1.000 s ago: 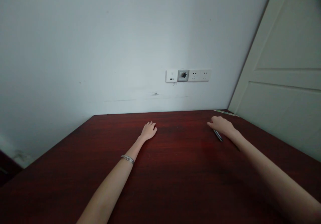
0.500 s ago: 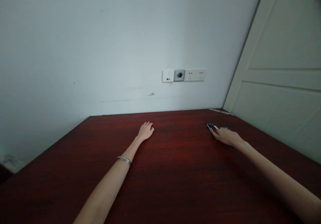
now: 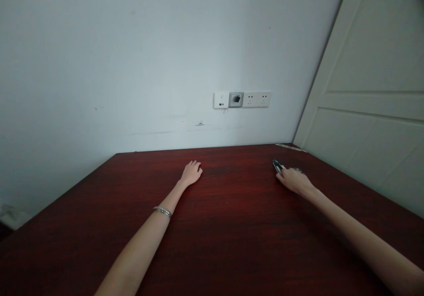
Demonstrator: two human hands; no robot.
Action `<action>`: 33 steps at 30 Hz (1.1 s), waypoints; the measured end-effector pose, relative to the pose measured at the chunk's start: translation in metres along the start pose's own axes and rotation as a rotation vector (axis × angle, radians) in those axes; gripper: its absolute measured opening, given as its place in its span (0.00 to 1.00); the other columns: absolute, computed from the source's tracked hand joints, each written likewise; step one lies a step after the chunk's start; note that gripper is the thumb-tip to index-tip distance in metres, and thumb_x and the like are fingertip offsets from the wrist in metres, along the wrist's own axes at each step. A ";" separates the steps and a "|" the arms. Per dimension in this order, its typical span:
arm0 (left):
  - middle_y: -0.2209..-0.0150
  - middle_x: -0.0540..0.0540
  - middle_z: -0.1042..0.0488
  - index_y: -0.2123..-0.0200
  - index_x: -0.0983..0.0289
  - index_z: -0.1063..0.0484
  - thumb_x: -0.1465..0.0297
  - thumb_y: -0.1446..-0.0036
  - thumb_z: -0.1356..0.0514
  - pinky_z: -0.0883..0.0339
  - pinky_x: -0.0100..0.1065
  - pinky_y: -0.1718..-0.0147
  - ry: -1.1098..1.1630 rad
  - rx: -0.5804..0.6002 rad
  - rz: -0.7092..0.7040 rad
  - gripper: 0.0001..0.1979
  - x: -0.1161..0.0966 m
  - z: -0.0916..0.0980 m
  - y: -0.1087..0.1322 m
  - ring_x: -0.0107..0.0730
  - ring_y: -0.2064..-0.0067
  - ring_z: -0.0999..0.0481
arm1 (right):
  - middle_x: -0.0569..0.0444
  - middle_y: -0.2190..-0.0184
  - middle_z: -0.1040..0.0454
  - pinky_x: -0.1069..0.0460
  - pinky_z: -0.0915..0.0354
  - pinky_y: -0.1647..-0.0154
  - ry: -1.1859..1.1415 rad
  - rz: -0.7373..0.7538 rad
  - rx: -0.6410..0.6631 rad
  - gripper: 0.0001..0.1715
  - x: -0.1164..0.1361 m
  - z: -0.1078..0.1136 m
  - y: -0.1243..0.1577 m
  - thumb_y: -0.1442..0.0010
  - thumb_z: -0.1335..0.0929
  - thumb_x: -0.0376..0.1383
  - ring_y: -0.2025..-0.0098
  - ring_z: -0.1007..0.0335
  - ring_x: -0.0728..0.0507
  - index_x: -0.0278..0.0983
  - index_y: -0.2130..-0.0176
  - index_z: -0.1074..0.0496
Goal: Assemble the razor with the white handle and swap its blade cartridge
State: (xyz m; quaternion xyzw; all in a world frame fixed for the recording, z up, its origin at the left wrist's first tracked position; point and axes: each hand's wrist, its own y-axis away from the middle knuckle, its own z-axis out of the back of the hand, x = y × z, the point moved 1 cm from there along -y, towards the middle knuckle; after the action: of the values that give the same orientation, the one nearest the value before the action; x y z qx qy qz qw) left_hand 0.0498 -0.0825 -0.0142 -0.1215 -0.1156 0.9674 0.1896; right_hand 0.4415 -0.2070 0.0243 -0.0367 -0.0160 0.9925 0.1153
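Note:
My left hand (image 3: 191,172) lies palm down on the dark red tabletop (image 3: 228,225), fingers stretched out and slightly apart, with nothing in it. A silver bangle circles that wrist. Farther right, my right hand (image 3: 296,180) reaches over the table with its fingers closed around a few slim pens (image 3: 276,165). Their dark and whitish ends stick out past the thumb on the left. Another bit shows beyond the knuckles. The palm covers the rest of them, so their exact number cannot be made out.
Behind the table rises a white wall with a row of sockets (image 3: 256,100) and a grey socket plate (image 3: 236,100). A pale strip (image 3: 291,147) lies along the far right corner. A white panelled door (image 3: 371,97) stands at the right.
My right hand has shifted slightly left, and the pens' ends now sit closer together at the thumb. My left hand stays in place. The view has moved very little.

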 end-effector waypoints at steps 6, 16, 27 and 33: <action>0.44 0.64 0.34 0.49 0.70 0.32 0.68 0.41 0.50 0.47 0.42 0.42 0.100 -0.063 0.004 0.20 -0.001 0.002 0.000 0.46 0.40 0.39 | 0.36 0.62 0.25 0.45 0.37 0.62 -0.013 0.023 -0.148 0.23 0.023 0.019 0.008 0.36 0.45 0.43 0.60 0.26 0.34 0.30 0.61 0.30; 0.61 0.57 0.22 0.62 0.66 0.23 0.65 0.41 0.48 0.34 0.34 0.55 0.444 -0.234 0.008 0.15 -0.046 0.036 -0.003 0.36 0.57 0.25 | 0.46 0.66 0.24 0.52 0.44 0.73 -0.032 0.259 -0.445 0.15 0.108 0.068 0.045 0.37 0.43 0.40 0.68 0.26 0.40 0.34 0.66 0.34; 0.72 0.58 0.24 0.73 0.70 0.25 0.59 0.48 0.40 0.40 0.23 0.84 1.237 -0.032 0.132 0.17 -0.121 0.061 0.010 0.24 0.76 0.30 | 0.45 0.64 0.25 0.53 0.43 0.73 -0.051 0.374 -0.434 0.14 0.165 0.081 0.056 0.37 0.43 0.39 0.66 0.27 0.41 0.34 0.62 0.35; 0.76 0.57 0.25 0.77 0.72 0.27 0.62 0.48 0.39 0.44 0.22 0.87 1.106 -0.028 0.261 0.17 -0.114 0.060 0.007 0.20 0.81 0.33 | 0.43 0.63 0.26 0.51 0.38 0.70 -0.041 0.414 -0.391 0.16 0.179 0.076 0.056 0.36 0.45 0.39 0.64 0.27 0.39 0.33 0.60 0.34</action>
State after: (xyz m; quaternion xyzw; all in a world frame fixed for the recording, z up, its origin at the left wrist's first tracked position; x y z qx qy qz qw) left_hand 0.1332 -0.1450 0.0621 -0.6258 0.0041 0.7736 0.0993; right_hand 0.2492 -0.2218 0.0851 -0.0408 -0.2017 0.9735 -0.0994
